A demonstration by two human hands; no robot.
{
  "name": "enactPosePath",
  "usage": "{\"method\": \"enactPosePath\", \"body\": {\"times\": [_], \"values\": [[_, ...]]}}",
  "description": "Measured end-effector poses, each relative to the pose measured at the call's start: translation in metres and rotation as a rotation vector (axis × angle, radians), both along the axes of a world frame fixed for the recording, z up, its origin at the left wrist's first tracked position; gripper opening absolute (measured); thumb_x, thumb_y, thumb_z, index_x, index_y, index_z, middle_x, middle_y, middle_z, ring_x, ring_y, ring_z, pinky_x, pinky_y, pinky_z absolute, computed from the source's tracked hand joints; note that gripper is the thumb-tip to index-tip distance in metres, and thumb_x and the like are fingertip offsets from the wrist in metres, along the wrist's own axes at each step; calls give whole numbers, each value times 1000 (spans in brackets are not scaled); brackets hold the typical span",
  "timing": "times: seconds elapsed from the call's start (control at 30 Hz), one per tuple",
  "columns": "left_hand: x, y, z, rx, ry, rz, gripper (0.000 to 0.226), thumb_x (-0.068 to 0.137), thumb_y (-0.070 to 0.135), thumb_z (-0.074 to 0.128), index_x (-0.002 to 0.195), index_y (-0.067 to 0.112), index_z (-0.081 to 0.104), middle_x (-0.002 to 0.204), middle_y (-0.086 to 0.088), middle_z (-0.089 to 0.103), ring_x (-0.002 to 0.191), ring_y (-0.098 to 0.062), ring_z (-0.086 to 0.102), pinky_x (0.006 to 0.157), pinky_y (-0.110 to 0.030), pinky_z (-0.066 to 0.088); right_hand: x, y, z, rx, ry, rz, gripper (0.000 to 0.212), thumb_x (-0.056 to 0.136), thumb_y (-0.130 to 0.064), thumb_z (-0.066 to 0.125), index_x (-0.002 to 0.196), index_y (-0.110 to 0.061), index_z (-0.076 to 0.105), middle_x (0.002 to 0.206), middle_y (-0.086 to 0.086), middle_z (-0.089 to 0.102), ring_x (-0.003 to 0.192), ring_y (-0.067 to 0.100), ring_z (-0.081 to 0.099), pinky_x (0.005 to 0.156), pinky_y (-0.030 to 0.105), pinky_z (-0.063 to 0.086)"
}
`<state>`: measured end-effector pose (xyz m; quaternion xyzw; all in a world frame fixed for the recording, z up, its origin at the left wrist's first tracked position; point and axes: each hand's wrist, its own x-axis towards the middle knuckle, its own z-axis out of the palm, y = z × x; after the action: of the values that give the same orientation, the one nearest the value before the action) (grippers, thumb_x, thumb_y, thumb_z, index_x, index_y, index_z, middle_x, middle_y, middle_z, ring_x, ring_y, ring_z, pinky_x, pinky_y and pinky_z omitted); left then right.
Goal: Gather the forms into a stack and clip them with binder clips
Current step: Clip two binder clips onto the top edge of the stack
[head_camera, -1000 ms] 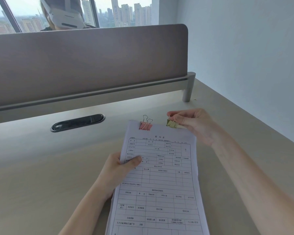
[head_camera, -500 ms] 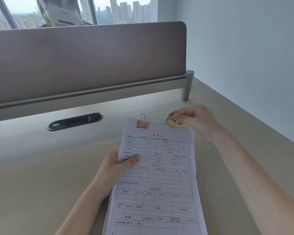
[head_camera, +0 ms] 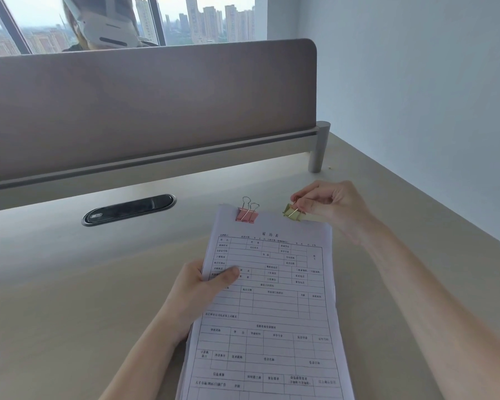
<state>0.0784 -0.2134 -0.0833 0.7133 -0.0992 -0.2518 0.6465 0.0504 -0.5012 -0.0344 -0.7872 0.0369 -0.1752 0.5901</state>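
Observation:
A stack of printed forms (head_camera: 272, 307) lies lengthwise on the beige desk (head_camera: 70, 298). My left hand (head_camera: 197, 290) grips the stack's left edge, thumb on top. A pink binder clip (head_camera: 246, 214) is clamped on the top edge, left of the middle, its wire handles standing up. My right hand (head_camera: 332, 206) pinches the wire handles of a yellow-green binder clip (head_camera: 293, 212) at the top edge near the right corner. Whether that clip's jaws bite the paper I cannot tell.
A black oval cable grommet (head_camera: 129, 209) sits in the desk behind and left of the stack. A brown partition screen (head_camera: 147, 111) with a metal post (head_camera: 319, 147) closes the back. A person with a white headset (head_camera: 104, 24) sits beyond it. A wall runs along the right.
My right hand with the yellow-green clip has stayed at the stack's top right corner, shifting only slightly. My left hand keeps its grip on the forms.

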Motion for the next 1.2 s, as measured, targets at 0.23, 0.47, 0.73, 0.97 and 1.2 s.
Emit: {"method": "enactPosePath", "body": {"times": [0.23, 0.47, 0.73, 0.97, 1.2], "values": [[0, 1, 0, 8, -13, -12, 15, 95, 7, 69, 105, 6, 80, 98, -10, 85, 89, -28, 82, 74, -36, 67, 2, -3, -2, -151, 36, 41, 1, 80, -4, 81, 81, -4, 82, 96, 5, 77, 87, 10, 70, 89, 33, 51], [1, 1, 0, 17, -48, -49, 16, 96, 7, 68, 106, 7, 80, 100, -10, 84, 91, -28, 82, 78, -38, 66, 0, -9, -5, -56, 118, 128, 6, 83, -1, 77, 86, 3, 80, 96, 9, 78, 89, 17, 71, 88, 33, 54], [1, 1, -1, 45, -91, -52, 18, 97, 7, 66, 105, 8, 81, 101, -9, 84, 94, -28, 81, 84, -42, 65, -3, -15, -9, 3, 169, 179, 7, 85, -3, 75, 83, -5, 81, 93, 2, 80, 87, 9, 72, 83, 19, 56], [1, 1, -3, 45, -98, -45, 17, 97, 6, 65, 104, 6, 81, 100, -9, 84, 93, -29, 81, 85, -45, 65, -1, -11, -14, 50, 203, 158, 7, 86, -10, 75, 86, -12, 83, 94, 10, 81, 84, 13, 74, 74, 20, 55], [3, 1, -3, -7, -36, -20, 17, 95, 8, 69, 106, 5, 81, 103, -16, 83, 95, -36, 80, 89, -52, 62, 0, -11, -16, 102, 311, 194, 18, 92, -22, 71, 108, -19, 78, 107, 1, 80, 98, 19, 75, 86, 29, 58]]}}
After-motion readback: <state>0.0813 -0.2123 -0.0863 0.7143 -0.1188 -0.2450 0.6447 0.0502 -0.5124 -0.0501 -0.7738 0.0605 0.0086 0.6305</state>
